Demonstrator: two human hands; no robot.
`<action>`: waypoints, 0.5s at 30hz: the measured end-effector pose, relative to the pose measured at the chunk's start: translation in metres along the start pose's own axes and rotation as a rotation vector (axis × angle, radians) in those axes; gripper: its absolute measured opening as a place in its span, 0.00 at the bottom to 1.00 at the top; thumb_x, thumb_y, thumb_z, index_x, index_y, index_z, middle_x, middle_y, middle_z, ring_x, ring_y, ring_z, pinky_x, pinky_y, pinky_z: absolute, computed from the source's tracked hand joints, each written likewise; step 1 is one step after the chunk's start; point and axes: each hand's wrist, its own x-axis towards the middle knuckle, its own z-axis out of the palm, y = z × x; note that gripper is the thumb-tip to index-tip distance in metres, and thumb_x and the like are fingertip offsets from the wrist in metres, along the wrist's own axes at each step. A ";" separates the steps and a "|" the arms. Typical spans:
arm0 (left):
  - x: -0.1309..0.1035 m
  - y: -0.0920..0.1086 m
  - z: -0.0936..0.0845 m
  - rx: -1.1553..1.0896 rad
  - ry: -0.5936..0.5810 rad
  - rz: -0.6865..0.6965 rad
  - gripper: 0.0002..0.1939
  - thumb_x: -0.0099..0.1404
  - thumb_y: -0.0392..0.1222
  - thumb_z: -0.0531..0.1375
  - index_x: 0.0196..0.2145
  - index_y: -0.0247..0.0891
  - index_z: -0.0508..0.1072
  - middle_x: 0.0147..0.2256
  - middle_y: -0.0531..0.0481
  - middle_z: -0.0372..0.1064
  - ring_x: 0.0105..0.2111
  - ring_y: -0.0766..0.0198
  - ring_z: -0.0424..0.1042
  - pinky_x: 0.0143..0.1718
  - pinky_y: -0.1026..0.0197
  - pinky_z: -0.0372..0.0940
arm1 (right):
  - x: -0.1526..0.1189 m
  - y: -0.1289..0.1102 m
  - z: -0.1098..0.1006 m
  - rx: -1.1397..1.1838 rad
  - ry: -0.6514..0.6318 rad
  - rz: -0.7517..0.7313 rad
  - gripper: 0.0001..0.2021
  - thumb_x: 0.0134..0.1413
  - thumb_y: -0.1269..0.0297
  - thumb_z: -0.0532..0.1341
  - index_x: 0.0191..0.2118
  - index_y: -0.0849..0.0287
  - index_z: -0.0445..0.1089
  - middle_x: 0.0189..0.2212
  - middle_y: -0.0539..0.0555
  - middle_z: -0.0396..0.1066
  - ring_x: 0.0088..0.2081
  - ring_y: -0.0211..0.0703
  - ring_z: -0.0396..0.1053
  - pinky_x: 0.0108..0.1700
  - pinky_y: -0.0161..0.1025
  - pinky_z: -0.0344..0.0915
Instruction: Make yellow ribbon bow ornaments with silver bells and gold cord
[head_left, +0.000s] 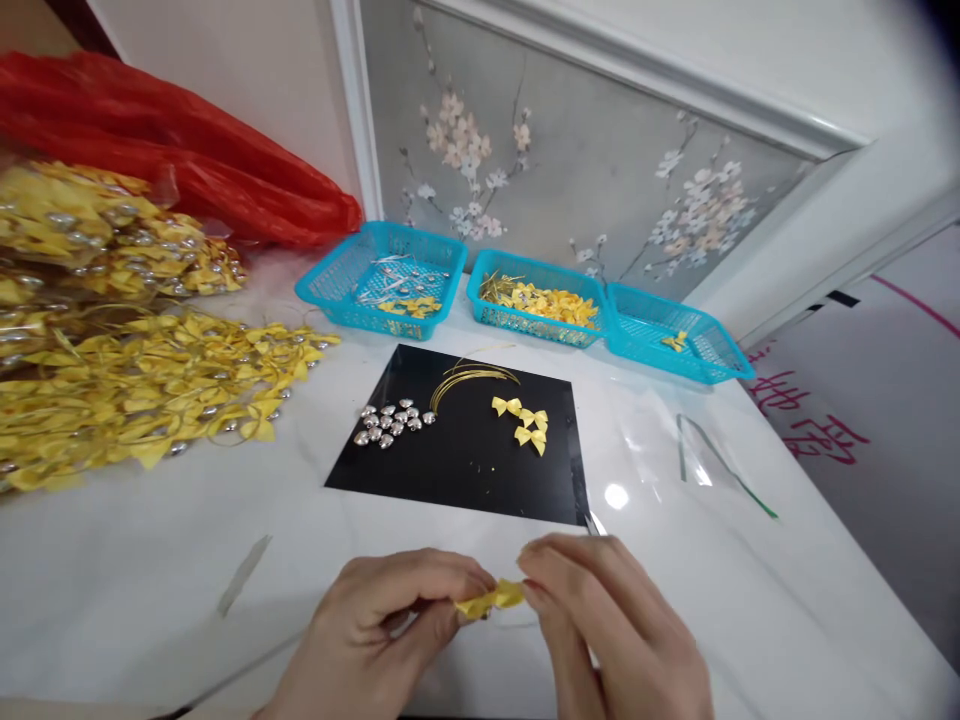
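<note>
Between my two hands, low in the head view, is a small yellow ribbon bow (491, 598). My left hand (397, 610) pinches its left end between thumb and fingers. My right hand (607, 615) grips the other end with thumb and fingertips. Something small and dark shows under the bow, too little to make out. Beyond my hands lies a black mat (450, 465). On it are several silver heart-shaped beads (391, 422), a curved bunch of gold wires (472, 374) and a few yellow bows (531, 438). Scissor tips (595, 524) poke out behind my right hand.
Along the wall stand three blue baskets: a left one (337, 310), a middle one (577, 338) and a right one (705, 372). Finished-looking yellow bow pieces (172, 380) are heaped at left, near a red bag (187, 150). Clear plastic (645, 450) and a green strip (727, 468) lie at right.
</note>
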 end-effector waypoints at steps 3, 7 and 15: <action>-0.001 0.002 -0.001 -0.010 -0.112 -0.123 0.10 0.65 0.32 0.65 0.32 0.45 0.84 0.27 0.55 0.83 0.25 0.64 0.81 0.28 0.70 0.73 | 0.021 0.010 -0.007 0.298 -0.377 0.127 0.09 0.66 0.72 0.58 0.37 0.54 0.74 0.33 0.49 0.74 0.30 0.35 0.73 0.32 0.30 0.69; -0.004 0.002 -0.004 -0.030 -0.202 -0.237 0.11 0.67 0.37 0.63 0.30 0.42 0.84 0.25 0.52 0.81 0.24 0.61 0.77 0.27 0.66 0.71 | 0.041 0.014 -0.005 0.435 -0.643 0.273 0.05 0.61 0.72 0.61 0.34 0.57 0.72 0.28 0.46 0.69 0.28 0.33 0.66 0.29 0.29 0.61; -0.002 0.009 -0.004 -0.018 -0.193 -0.368 0.11 0.63 0.39 0.64 0.25 0.40 0.84 0.21 0.53 0.77 0.22 0.65 0.71 0.25 0.68 0.66 | 0.048 0.014 0.005 0.781 -0.794 0.611 0.06 0.53 0.70 0.64 0.27 0.59 0.68 0.22 0.44 0.63 0.25 0.33 0.55 0.26 0.31 0.51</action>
